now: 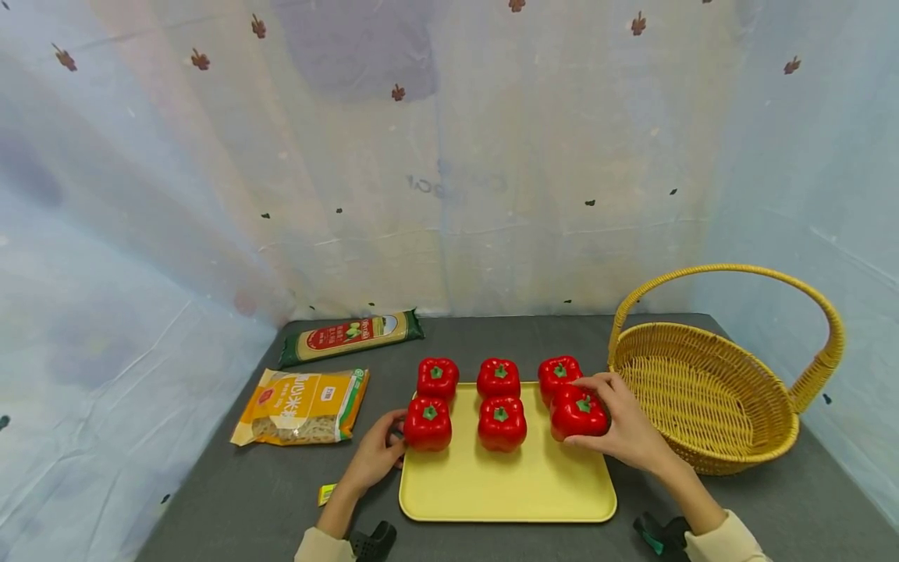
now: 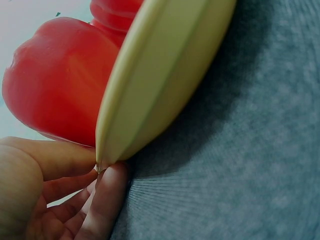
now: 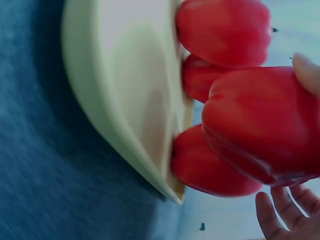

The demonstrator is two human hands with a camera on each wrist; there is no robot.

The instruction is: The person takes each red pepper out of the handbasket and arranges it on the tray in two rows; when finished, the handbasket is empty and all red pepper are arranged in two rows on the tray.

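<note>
A yellow tray bears several red bell peppers with green stems, set in two rows. My left hand pinches the tray's left rim beside the front-left bell pepper; the left wrist view shows thumb and finger at the rim. My right hand grips the front-right bell pepper from its right side, thumb toward me and fingers behind. In the right wrist view this held bell pepper is higher off the tray than its neighbours. Behind it sits the back-right bell pepper.
A yellow wicker basket with a tall handle stands right of the tray. Left are a bag of grain and a long green-and-gold packet. A small yellow item lies near the left wrist. A patterned curtain closes the back.
</note>
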